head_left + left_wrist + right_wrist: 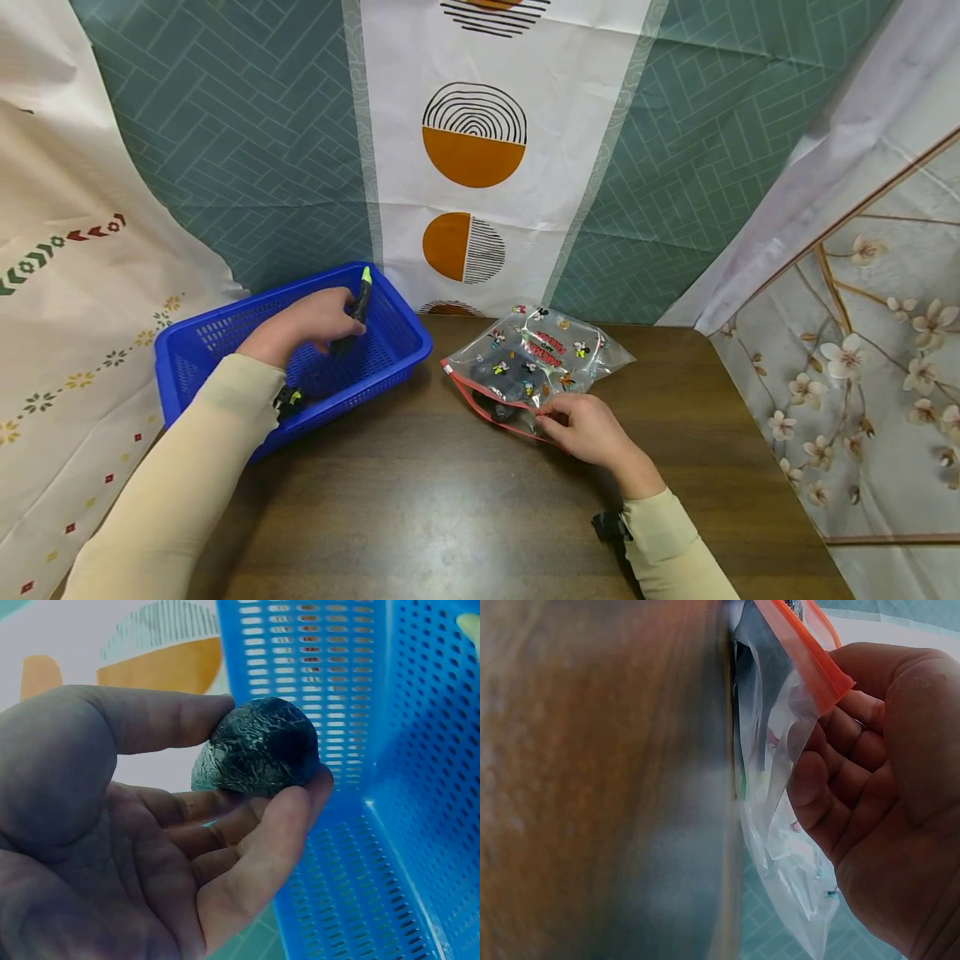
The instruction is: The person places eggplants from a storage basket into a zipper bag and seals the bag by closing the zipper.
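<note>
My left hand (318, 321) is over the blue basket (416, 354), gripping a long black object (363, 298) with a lime-green tip that points up. In the left wrist view, the thumb and fingers curl round the dark object's rounded, crinkly-textured end (259, 746); its exact kind I cannot tell. To the right, a clear zip bag (517, 358) printed with cartoon characters lies on the table, its mouth parted toward me and dark contents showing inside. My right hand (588, 427) pinches the bag's red zip edge (810, 664) near one corner.
The brown wooden table (450, 508) runs back to a patterned cloth (480, 250) hanging behind it. At the left a cream cloth (90, 367) hangs beside the basket, and a flowered panel (862, 375) borders the right side. Dark wrist mounts (611, 527) are on both forearms.
</note>
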Demonstrator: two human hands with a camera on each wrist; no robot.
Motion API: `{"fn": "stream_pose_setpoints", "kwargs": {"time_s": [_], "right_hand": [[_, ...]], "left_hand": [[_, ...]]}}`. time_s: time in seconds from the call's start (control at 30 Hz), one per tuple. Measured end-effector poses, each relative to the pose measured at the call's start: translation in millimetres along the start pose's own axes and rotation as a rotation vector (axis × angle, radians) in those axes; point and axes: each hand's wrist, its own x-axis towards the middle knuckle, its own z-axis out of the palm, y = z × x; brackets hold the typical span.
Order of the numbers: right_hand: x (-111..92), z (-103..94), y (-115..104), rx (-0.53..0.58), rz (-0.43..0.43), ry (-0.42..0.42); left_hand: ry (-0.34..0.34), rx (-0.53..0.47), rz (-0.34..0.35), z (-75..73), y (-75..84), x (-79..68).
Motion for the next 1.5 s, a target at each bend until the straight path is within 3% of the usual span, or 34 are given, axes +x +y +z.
{"fn": "stream_pose_setpoints", "kwargs": {"time_s": [0.27, 0.57, 1.0, 1.5], "right_hand": [[1.0, -1.8, -0.8, -0.009, 0.020, -0.020], [2.7, -0.7, 0.0, -0.015, -0.002, 0.019], [3.8, -3.5, -4.0, -0.008, 0.026, -0.018], [0.5, -0.4, -2.8, -0.015, 0.032, -0.014]], "left_hand": [[0.029, -0.033, 0.038, -2.8, 11.8, -7.2], [0.065, -0.085, 0.093, -0.5, 25.5, -11.9], [0.146, -0.147, 0.133, 13.8, 39.0, -22.1], [0.150, -0.175, 0.170, 38.5, 58.2, -33.8]]}}
